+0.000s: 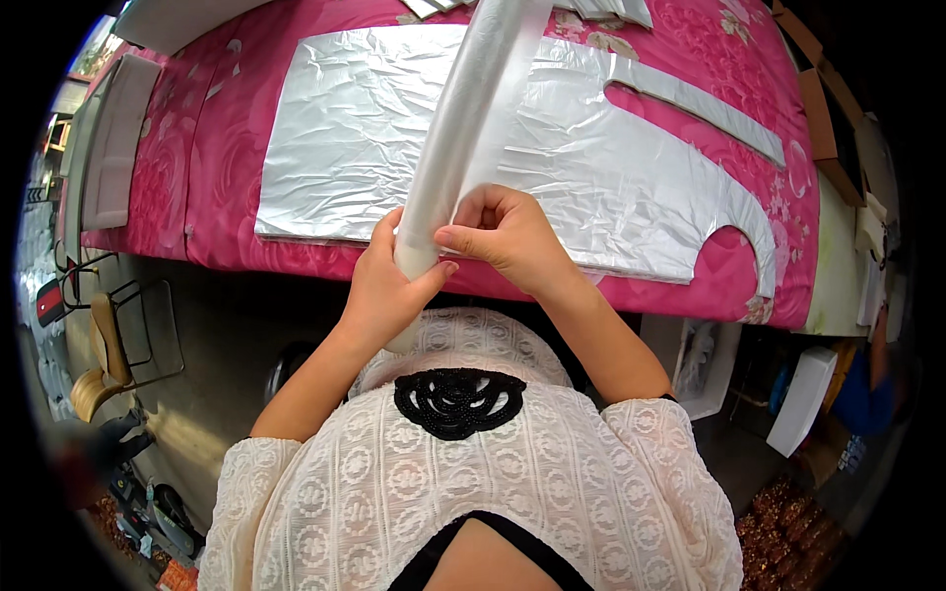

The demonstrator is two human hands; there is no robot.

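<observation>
A long roll of translucent plastic film (pixel 458 128) slants from near my body up past the far edge of the view. My left hand (pixel 379 291) wraps round its near end. Close beside it, my right hand (pixel 512 236) pinches the film's right edge between thumb and fingers. Beneath the roll, a flat stack of silvery-white plastic aprons (pixel 340 128) lies across the table, wide at the left, with curved cut-outs and narrow straps at the right. The roll covers part of its middle.
A pink flowered cloth (pixel 227 148) covers the table. More white sheets (pixel 616 10) lie at the far edge. A white panel (pixel 123 148) stands at the left, cardboard boxes (pixel 831 138) at the right. On the floor are a chair (pixel 108 335) and a white open box (pixel 711 379).
</observation>
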